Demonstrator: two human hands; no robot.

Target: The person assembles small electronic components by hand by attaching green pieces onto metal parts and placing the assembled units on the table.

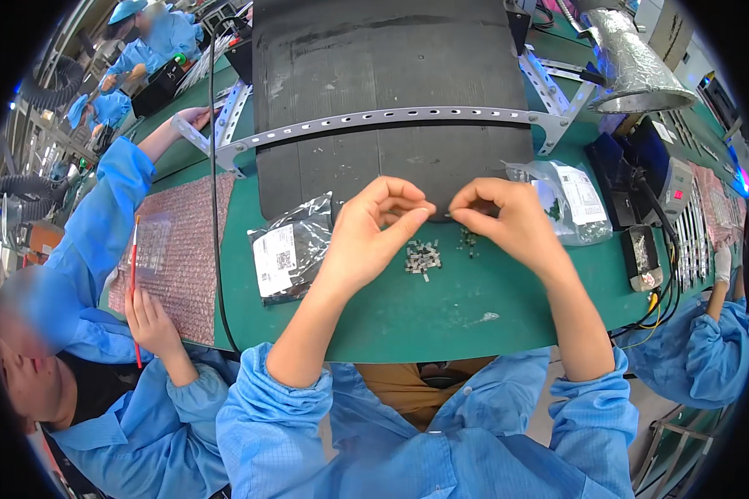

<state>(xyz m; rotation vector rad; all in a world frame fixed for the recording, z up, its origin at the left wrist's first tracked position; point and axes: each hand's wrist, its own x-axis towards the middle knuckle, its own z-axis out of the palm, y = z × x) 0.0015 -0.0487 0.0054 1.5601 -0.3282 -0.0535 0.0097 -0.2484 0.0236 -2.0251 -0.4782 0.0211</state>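
Over the front edge of the black conveyor belt, my left hand (380, 223) and my right hand (508, 219) face each other with a small gap between them. Thumb and fingertips are pinched on each; whatever sits in the left pinch is too small to make out. A tiny dark piece shows at the right fingertips, of a kind I cannot tell. Just below my hands lies a loose pile of small silvery metal parts (423, 259). Small dark green parts (468, 243) lie partly covered by my right hand.
A dark antistatic bag (290, 254) lies left, a clear labelled bag (570, 204) right. The perforated metal bar (383, 118) spans the black belt (333, 175). A cable (215, 166) hangs left. A co-worker's hand (154, 324) holds a red stick over pink bubble wrap (187, 241). Far right stands a parts box (642, 258).
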